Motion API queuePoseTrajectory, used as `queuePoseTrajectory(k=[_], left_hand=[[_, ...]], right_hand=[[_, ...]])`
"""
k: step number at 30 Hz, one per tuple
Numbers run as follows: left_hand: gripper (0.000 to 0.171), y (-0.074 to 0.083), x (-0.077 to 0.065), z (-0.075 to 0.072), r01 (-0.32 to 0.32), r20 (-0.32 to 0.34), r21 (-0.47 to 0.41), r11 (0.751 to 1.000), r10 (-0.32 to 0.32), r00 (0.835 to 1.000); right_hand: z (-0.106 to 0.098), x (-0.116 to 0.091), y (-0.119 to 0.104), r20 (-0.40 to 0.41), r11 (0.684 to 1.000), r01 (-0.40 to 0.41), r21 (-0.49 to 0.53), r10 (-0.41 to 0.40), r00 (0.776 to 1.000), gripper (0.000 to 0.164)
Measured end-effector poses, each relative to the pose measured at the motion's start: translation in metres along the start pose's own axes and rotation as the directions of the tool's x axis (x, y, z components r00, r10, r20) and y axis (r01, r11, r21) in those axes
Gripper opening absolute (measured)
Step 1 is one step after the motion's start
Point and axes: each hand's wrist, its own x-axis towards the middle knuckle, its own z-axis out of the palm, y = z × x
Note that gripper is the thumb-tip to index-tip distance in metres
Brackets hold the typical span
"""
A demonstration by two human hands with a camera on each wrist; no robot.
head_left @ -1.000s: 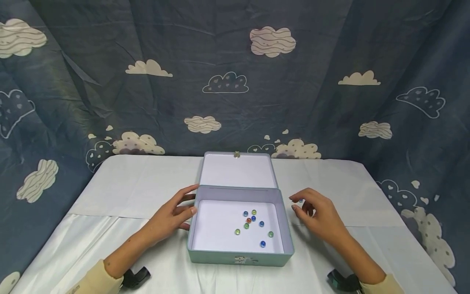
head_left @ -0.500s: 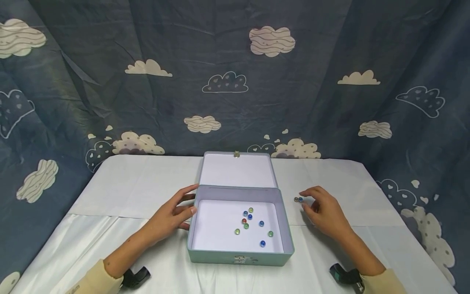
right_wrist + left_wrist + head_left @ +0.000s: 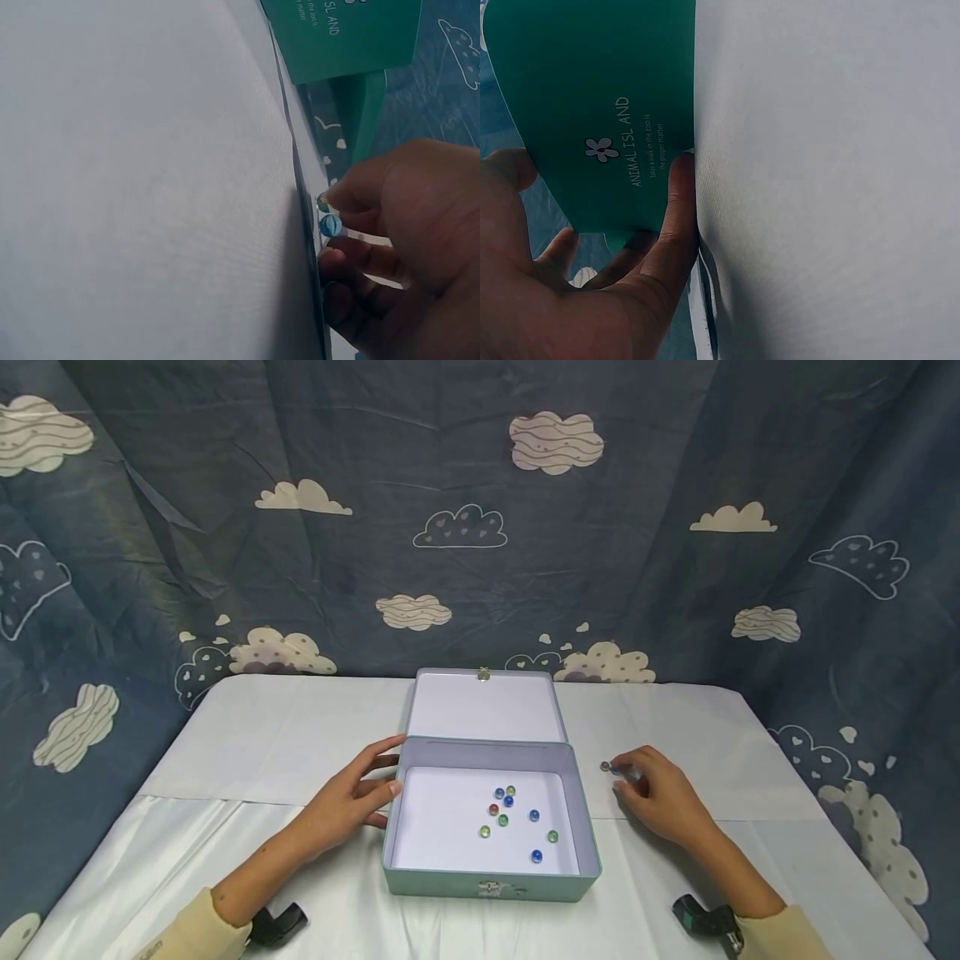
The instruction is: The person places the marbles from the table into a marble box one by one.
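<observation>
In the head view my left hand (image 3: 341,806) rests against the left wall of an open green tin box (image 3: 491,885), its fingers spread. The left wrist view shows those fingers (image 3: 679,199) lying along the printed green side. Several glass marbles (image 3: 534,816), blue, green, yellowish and one red, lie on the box floor. Right of the box, my right hand (image 3: 660,797) is low over the table, thumb and fingers bent and apart. A blue marble (image 3: 330,225) sits between its thumb and fingers, partly covered in the head view. Beside it lies a brownish marble (image 3: 604,767).
The box lid (image 3: 486,706) lies folded back behind the box, its clasp (image 3: 483,675) at the far edge. A white cloth (image 3: 300,718) covers the table. Behind it hangs a dark curtain (image 3: 465,460) with cloud prints.
My right hand has drawn back right from the box side, uncovering two marbles, then closed in on the blue one. Some marbles in the box have rolled slightly left. My left hand has stayed put.
</observation>
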Motion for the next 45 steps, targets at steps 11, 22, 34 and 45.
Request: queuePoseTrajectory(k=[11, 22, 34, 45], left_hand=[[0.062, 0.000, 0.001, 0.000, -0.030, 0.013, 0.004, 1.000, 0.030, 0.999], [0.063, 0.002, 0.001, 0.000, -0.028, 0.020, -0.009, 1.000, 0.028, 0.999], [0.063, 0.001, 0.001, 0.000, -0.027, 0.018, 0.000, 1.000, 0.027, 0.999], [0.062, 0.001, 0.000, 0.001, -0.027, 0.016, -0.003, 1.000, 0.027, 1.000]], right_hand=[[0.002, -0.001, -0.001, -0.015, 0.999, 0.002, -0.037, -0.002, 1.000, 0.019], [0.000, -0.003, -0.010, -0.075, 0.998, 0.055, 0.025, -0.053, 0.996, 0.021], [-0.006, -0.001, -0.026, -0.164, 0.983, 0.174, 0.058, -0.163, 0.973, 0.023], [-0.014, -0.005, -0.052, -0.204, 0.960, 0.252, 0.124, -0.224, 0.953, 0.028]])
